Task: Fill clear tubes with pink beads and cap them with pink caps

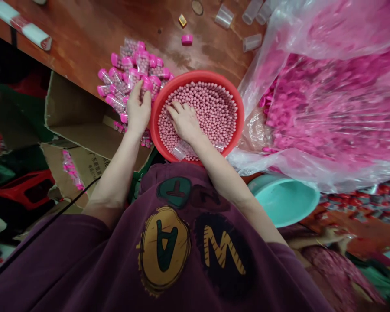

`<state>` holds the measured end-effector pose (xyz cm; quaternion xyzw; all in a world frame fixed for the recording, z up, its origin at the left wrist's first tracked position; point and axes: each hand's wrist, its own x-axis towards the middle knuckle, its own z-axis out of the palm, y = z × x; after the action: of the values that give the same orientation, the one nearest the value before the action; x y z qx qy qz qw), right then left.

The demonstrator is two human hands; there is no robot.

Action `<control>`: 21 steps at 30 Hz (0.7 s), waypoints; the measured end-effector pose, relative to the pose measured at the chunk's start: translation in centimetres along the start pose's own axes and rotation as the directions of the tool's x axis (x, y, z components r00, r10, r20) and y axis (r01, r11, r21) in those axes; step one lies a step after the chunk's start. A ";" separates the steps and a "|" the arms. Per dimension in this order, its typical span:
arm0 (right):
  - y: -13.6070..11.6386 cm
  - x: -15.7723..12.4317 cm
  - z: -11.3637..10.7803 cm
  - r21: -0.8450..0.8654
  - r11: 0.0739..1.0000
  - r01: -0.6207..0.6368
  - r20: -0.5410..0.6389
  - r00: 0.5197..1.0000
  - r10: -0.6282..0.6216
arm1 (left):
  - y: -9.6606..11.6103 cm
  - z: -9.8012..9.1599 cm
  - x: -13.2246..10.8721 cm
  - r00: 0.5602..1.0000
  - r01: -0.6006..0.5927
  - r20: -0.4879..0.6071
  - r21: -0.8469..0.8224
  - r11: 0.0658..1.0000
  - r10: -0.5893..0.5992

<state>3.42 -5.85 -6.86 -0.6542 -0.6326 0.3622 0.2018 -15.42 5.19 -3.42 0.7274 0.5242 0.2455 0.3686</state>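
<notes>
My left hand (139, 110) reaches over a pile of small clear jars (126, 80) with pink caps, filled with pink beads. Its thumb and fingers are apart at a pink-capped jar (146, 84); whether they touch it is hard to see. A red basin (239, 108) right beside the pile holds many round pink beads (211, 104). My right hand (186, 122) lies on those beads at the basin's left side, fingers spread and tips among the beads. Clear empty jars (179, 150) lie on the beads at the near edge, partly behind my right forearm.
Several clear cups (224, 16), a loose pink cap (186, 40) and a small gold piece (182, 21) lie on the wooden table (84, 39). A plastic bag of pink pieces (331, 104) fills the right. A turquoise basin (286, 201), a cardboard box (74, 117) and another person's arm (312, 240) are nearby.
</notes>
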 end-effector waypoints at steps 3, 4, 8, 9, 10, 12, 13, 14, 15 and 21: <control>1.6 0.6 0.8 0.175 0.983 -0.047 -0.059 0.997 0.059 | -0.3 0.7 -0.5 0.999 0.032 -0.045 0.075 0.997 -0.029; 2.3 0.1 0.7 0.289 0.955 -0.070 -0.089 0.991 0.100 | 0.1 1.6 -1.1 0.999 0.040 -0.014 0.070 0.997 -0.039; 4.3 -3.2 -0.5 0.707 0.698 -0.108 -0.092 0.966 0.242 | 2.8 6.6 -3.7 0.955 0.132 0.273 -0.049 0.990 -0.114; 4.4 -4.0 -0.7 0.765 0.633 -0.120 -0.075 0.959 0.272 | 3.6 7.6 -4.0 0.937 0.144 0.330 -0.060 0.988 -0.116; 4.3 -4.8 -0.9 0.807 0.575 -0.138 -0.056 0.951 0.306 | 4.4 8.4 -4.1 0.922 0.139 0.372 -0.058 0.989 -0.108; 3.8 -6.0 -1.1 0.844 0.500 -0.194 -0.008 0.928 0.373 | 5.7 9.3 -3.7 0.899 0.078 0.434 -0.020 0.997 -0.061; 3.6 -6.5 -1.2 0.840 0.495 -0.225 0.009 0.916 0.401 | 6.2 9.5 -3.3 0.888 0.027 0.460 0.012 1.000 -0.029; 3.4 -7.1 -1.5 0.819 0.515 -0.253 0.010 0.904 0.428 | 6.6 9.6 -2.9 0.876 -0.032 0.482 0.052 0.998 0.003; 3.3 -7.8 -1.9 0.785 0.556 -0.273 -0.009 0.893 0.451 | 7.0 9.7 -2.4 0.867 -0.093 0.497 0.100 0.991 0.031; 9.2 -14.6 -7.9 0.587 0.729 -0.352 -0.465 0.590 0.660 | 9.3 13.1 -1.2 0.775 -0.345 0.632 0.399 0.850 0.019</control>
<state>16.34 -19.66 -5.09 -0.8302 -0.2041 0.2870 0.4322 -0.69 -1.28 -3.92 0.8849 0.3469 -0.1069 0.2917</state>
